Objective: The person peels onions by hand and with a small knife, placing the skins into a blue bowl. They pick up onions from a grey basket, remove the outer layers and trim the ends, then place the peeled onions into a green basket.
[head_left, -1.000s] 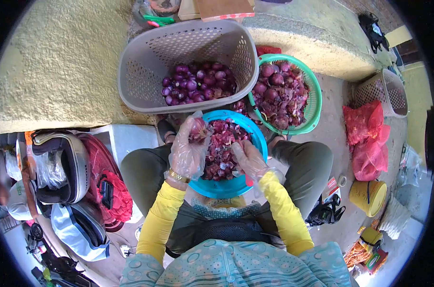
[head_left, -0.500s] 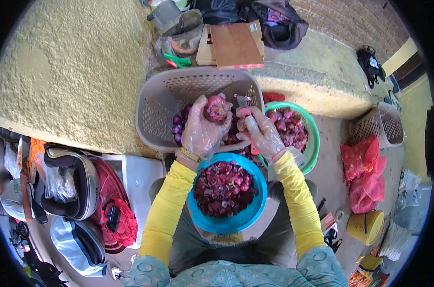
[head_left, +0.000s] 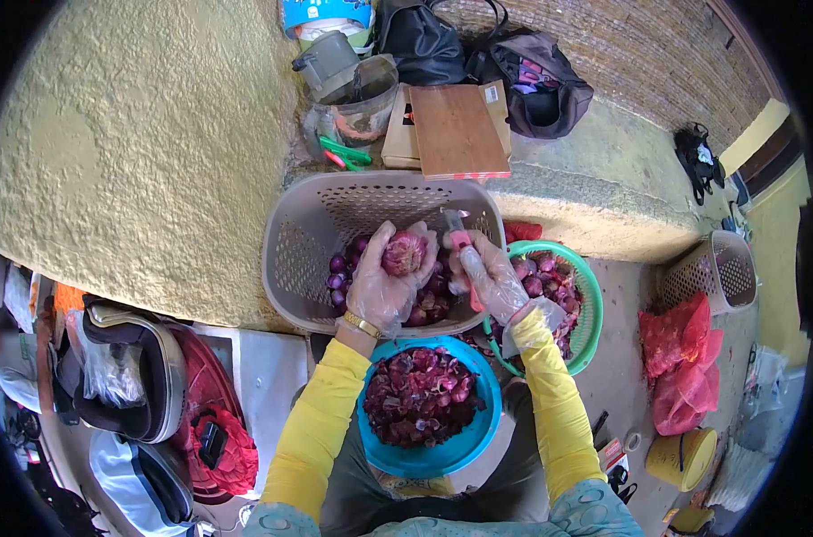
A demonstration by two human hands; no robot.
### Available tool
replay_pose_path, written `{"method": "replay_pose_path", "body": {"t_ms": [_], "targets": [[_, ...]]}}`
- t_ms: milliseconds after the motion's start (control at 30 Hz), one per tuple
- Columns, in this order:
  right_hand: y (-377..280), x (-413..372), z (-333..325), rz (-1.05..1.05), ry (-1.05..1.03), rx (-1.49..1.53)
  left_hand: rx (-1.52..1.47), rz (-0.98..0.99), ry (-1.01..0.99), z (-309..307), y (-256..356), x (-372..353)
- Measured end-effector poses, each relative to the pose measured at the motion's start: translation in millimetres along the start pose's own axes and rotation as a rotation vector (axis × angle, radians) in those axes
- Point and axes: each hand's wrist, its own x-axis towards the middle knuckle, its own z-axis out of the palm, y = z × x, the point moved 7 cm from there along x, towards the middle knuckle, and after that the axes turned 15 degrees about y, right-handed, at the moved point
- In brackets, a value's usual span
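Note:
My left hand (head_left: pixel 381 295), in a clear plastic glove, has its fingers curled around a red onion (head_left: pixel 405 254) above the grey-brown perforated basket (head_left: pixel 290 210). Close to its right, my gloved right hand (head_left: pixel 494 285) grips a pink-handled tool (head_left: pixel 461 240) with a short metal head pointing up and away from me. The tool's head is apart from the onion. More red onions (head_left: pixel 338 281) lie in the basket beneath both hands. Between my knees is a blue basin (head_left: pixel 480 440) of onion skins and pieces (head_left: pixel 420 394).
A green colander (head_left: pixel 594 313) with onions stands right of the basket. Behind the basket are a brown board (head_left: pixel 458 134), green-handled scissors (head_left: pixel 344 152) and dark bags (head_left: pixel 536 85). Red mesh sacks (head_left: pixel 684 376) and a yellow bucket (head_left: pixel 682 458) lie right; a helmet (head_left: pixel 129 367) sits left.
My view has tilted up, so the basket, basin and hands appear lower. Both hands keep their hold on the onion and the pink-handled tool, with little change between them.

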Motion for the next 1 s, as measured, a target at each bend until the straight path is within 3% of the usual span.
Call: {"method": "replay_pose_path", "body": {"t_ms": [67,100,200,267,300,433,833,900,933,1000], "targets": [[-6,5,2,-0.233,-0.036,0.095,-0.044,-0.058,-0.061,-2,-3,5],[-4,5,2,-0.231,-0.035,0.095,-0.086,-0.114,-0.124,1,-6,4],[0,5,-5,-0.234,0.060,-0.113,0.013,-0.071,-0.091,-4,-11,6],[-24,-2,-3,-0.447,0.045,-0.575,0.038,-0.090,-0.077,-1,-19,1],[-27,-1,-6,-0.310,0.088,-0.672,0.064,-0.105,-0.067,-1,-22,0],[-32,-2,-14,-0.395,0.200,-0.870,0.061,-0.216,-0.152,-7,-31,8],[-36,-13,-8,-0.589,0.207,-0.947,0.214,-0.260,-0.177,-17,-41,6],[-35,-15,-8,-0.610,0.202,-0.938,0.526,-0.008,-0.188,-23,-37,15],[-35,-17,-8,-0.632,0.198,-0.929,0.528,-0.011,-0.188,-19,-36,9],[-30,-20,-8,-0.627,0.209,-0.945,0.230,-0.291,-0.138,-14,-43,-9]]}}
